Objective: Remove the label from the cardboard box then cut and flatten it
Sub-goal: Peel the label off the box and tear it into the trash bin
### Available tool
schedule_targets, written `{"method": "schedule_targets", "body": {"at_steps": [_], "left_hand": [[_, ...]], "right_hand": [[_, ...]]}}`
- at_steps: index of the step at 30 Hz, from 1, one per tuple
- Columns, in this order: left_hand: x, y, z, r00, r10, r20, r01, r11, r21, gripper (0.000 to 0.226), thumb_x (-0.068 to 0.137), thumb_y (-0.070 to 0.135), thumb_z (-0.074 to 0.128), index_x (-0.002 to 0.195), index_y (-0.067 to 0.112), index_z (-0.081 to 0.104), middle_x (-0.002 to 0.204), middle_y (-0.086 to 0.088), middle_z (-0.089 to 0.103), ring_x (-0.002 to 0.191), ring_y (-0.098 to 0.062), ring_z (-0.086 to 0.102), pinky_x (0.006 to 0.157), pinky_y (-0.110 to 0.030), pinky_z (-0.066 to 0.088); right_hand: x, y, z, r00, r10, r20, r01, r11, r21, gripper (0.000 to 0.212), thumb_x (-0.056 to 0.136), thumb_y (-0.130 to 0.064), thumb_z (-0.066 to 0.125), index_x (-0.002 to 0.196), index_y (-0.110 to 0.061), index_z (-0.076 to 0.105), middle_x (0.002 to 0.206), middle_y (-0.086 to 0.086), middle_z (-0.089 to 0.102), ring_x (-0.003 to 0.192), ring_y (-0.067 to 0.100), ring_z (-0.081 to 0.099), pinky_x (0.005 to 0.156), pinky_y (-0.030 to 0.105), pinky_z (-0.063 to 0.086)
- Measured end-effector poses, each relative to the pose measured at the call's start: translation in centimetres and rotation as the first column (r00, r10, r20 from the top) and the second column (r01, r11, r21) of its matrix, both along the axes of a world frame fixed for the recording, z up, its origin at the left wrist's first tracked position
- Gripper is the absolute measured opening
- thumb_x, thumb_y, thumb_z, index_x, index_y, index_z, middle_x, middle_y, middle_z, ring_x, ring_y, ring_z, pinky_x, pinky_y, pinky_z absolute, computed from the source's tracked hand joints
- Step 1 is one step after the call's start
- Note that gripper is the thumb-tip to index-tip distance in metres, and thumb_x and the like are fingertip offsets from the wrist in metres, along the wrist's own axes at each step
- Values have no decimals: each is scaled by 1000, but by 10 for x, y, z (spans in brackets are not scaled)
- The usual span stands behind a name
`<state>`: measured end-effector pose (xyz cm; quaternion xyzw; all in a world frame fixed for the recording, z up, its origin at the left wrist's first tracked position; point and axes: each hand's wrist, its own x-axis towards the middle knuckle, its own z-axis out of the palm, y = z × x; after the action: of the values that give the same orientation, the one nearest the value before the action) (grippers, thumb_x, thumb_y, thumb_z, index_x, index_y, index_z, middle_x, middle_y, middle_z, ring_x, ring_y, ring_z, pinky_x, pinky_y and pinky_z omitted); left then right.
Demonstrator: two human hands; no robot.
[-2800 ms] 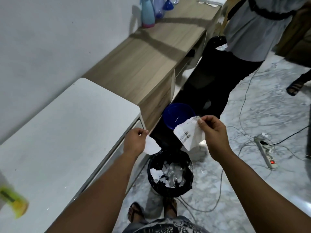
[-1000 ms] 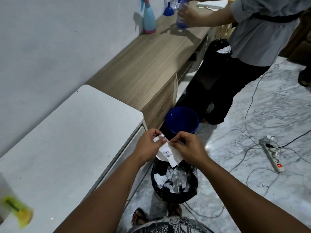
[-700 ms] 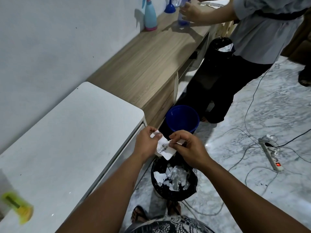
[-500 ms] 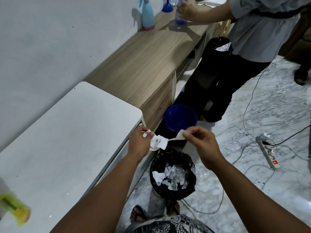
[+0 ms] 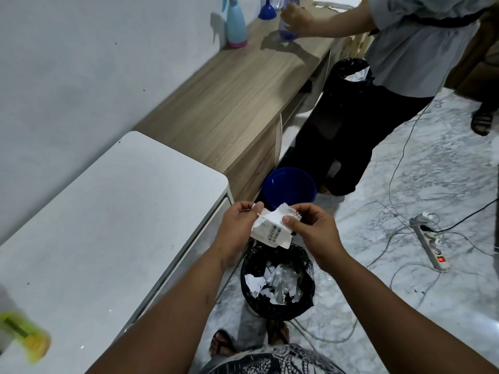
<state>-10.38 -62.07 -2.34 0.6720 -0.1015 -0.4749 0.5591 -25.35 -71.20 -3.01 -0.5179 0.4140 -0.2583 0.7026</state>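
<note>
White paper, torn and crumpled, was gripped from both sides: the label was pinched by the left hand at its left edge and by the right hand at its right, fingers of both closed tight on it. It was held in the air directly above the black-lined bin, which was seen on the marble floor with paper scraps inside. A blue bucket was placed just beyond, against the wooden worktop. A yellow-green object, blurred, was seen at the near left corner of the white worktop.
</note>
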Motion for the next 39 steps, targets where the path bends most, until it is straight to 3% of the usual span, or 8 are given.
{"method": "schedule_targets", "body": {"at_steps": [5,10,14,18,26,29,34,39], "left_hand": [[1,2,15,989,-45,-141,31,995,-100,25,90,21,73,108,9,60,95,-11,76,80,-24,74,65,-35,62],[3,5,6,996,-90,6,90,995,-41,32,85,-1,75,110,10,59,102,-14,74,80,-21,75,63,-30,59],[6,9,-1,979,-182,96,184,983,-8,26,88,4,74,107,16,61,92,-5,79,84,-22,77,67,-30,58],[6,10,-6,939,-253,232,251,967,39,23,89,16,77,107,23,66,100,0,76,93,-16,73,72,-23,55],[1,9,2,848,-347,400,297,937,182,9,92,38,71,86,33,76,78,16,75,74,7,67,65,-16,46],[-1,8,1,881,-309,358,251,947,199,14,92,39,71,84,29,79,77,12,74,74,0,67,66,-22,45],[-6,2,2,989,-143,45,135,979,151,19,90,30,75,88,11,79,87,-12,79,79,-27,75,86,-51,59],[-9,-6,1,993,-118,27,112,981,159,20,90,29,75,91,10,78,87,-11,79,81,-27,76,89,-51,60]], "right_hand": [[0,4,-3,996,34,-81,-43,993,-107,20,79,-3,77,92,-9,63,93,11,73,79,17,72,62,28,57],[2,3,-1,982,88,-170,-128,962,-242,31,76,-4,80,94,-13,56,85,2,63,67,4,59,58,20,52],[2,1,-4,945,191,-266,-258,934,-246,33,81,-19,78,110,-26,66,97,-7,71,86,7,69,73,29,58],[5,1,-2,906,217,-364,-334,894,-298,3,86,-24,73,89,-22,73,82,-6,73,75,5,68,67,25,55],[5,0,-1,880,183,-438,-371,841,-395,9,86,-30,71,78,-30,71,75,-13,72,73,-1,66,63,24,52],[6,1,-2,879,161,-449,-379,807,-453,10,86,-28,72,76,-30,69,75,-13,71,74,-1,65,64,26,54],[5,1,-3,916,127,-380,-355,697,-623,10,84,-14,73,81,-23,69,80,-12,66,77,3,62,63,25,52],[-1,0,-3,934,111,-339,-319,682,-658,15,83,-11,73,82,-25,66,83,-13,65,82,4,60,67,22,49]]}}
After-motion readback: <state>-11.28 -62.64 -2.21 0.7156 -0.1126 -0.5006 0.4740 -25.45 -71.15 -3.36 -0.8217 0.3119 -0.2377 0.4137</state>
